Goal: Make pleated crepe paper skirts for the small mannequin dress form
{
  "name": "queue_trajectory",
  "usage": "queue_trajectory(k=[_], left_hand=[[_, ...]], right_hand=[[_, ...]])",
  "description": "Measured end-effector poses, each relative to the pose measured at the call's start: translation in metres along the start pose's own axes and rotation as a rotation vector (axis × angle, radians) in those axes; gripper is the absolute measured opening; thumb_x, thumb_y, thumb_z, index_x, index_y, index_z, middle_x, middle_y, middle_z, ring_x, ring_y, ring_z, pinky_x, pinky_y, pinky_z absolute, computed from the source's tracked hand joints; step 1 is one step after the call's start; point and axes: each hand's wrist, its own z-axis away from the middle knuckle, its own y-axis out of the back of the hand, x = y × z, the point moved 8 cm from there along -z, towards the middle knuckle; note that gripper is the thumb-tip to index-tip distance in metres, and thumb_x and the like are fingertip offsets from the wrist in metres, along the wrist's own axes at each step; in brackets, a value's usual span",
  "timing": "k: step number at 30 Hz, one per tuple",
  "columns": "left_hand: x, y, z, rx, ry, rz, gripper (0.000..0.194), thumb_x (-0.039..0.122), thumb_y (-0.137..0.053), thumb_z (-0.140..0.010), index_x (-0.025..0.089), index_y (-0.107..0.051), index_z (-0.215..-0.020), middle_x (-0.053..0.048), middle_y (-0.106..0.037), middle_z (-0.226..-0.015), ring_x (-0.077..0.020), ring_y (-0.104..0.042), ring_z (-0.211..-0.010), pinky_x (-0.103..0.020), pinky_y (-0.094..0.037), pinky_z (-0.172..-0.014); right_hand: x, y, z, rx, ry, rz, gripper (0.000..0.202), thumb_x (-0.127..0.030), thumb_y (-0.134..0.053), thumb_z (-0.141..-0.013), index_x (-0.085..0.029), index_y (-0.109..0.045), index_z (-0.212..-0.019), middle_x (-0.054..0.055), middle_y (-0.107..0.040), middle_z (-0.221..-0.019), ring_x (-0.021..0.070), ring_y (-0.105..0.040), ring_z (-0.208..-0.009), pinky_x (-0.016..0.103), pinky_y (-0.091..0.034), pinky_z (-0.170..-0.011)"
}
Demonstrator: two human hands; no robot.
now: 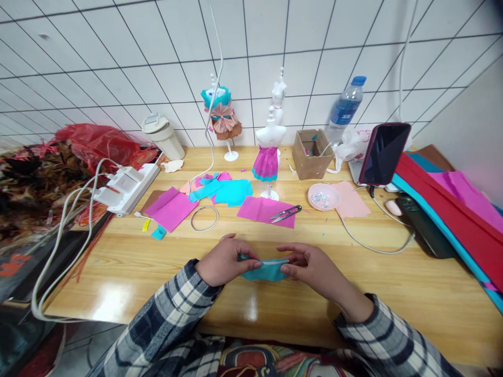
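Between my two hands, a strip of turquoise crepe paper (267,272) is held just above the table's front part, with a thin whitish band along its upper edge. My left hand (230,259) pinches its left end between thumb and fingers. At the right end, my right hand (310,267) grips the edge the same way. Beyond them lie a magenta sheet (251,208) with thread snips (286,213) on it. A white mini dress form (271,135) wears a magenta skirt (266,161) with a turquoise hem.
Behind stand a decorated dress form (223,118), a cardboard box (312,157) and a water bottle (346,110). A pink dish (323,197) holds small shiny beads. A phone (384,154) stands at right; a power strip (131,188) with cables lies left. Turquoise pieces (233,192) lie mid-table.
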Motion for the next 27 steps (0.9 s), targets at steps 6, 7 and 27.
queue_trajectory(k=[6,7,27], left_hand=[[-0.002,0.004,0.002,-0.007,-0.018,0.017,0.020,0.040,-0.061,-0.083,0.025,-0.073,-0.083,0.001,-0.077,-0.083,-0.0174,-0.066,-0.080,-0.050,-0.017,-0.115],[-0.002,0.003,0.002,-0.013,-0.016,0.012,0.020,0.039,-0.061,-0.083,0.025,-0.073,-0.082,0.001,-0.077,-0.082,-0.0174,-0.066,-0.080,-0.050,-0.016,-0.115],[-0.003,0.013,0.006,0.105,0.044,-0.095,0.014,0.037,-0.063,-0.083,0.026,-0.071,-0.080,0.003,-0.075,-0.083,-0.0180,-0.067,-0.084,-0.057,-0.012,-0.112]], right_hand=[[-0.003,0.010,0.001,0.027,0.026,0.012,0.039,-0.035,-0.072,-0.073,-0.016,-0.070,-0.107,0.001,-0.069,-0.069,0.0144,-0.063,-0.064,0.026,-0.048,-0.061],[-0.004,0.010,0.001,0.025,0.022,0.011,0.039,-0.035,-0.072,-0.073,-0.017,-0.070,-0.107,0.002,-0.071,-0.072,0.0152,-0.064,-0.066,0.027,-0.049,-0.063],[-0.011,0.004,-0.008,0.115,0.088,0.110,0.021,-0.035,-0.069,-0.072,-0.016,-0.070,-0.080,0.003,-0.067,-0.070,0.0155,-0.059,-0.064,0.026,-0.046,-0.059]])
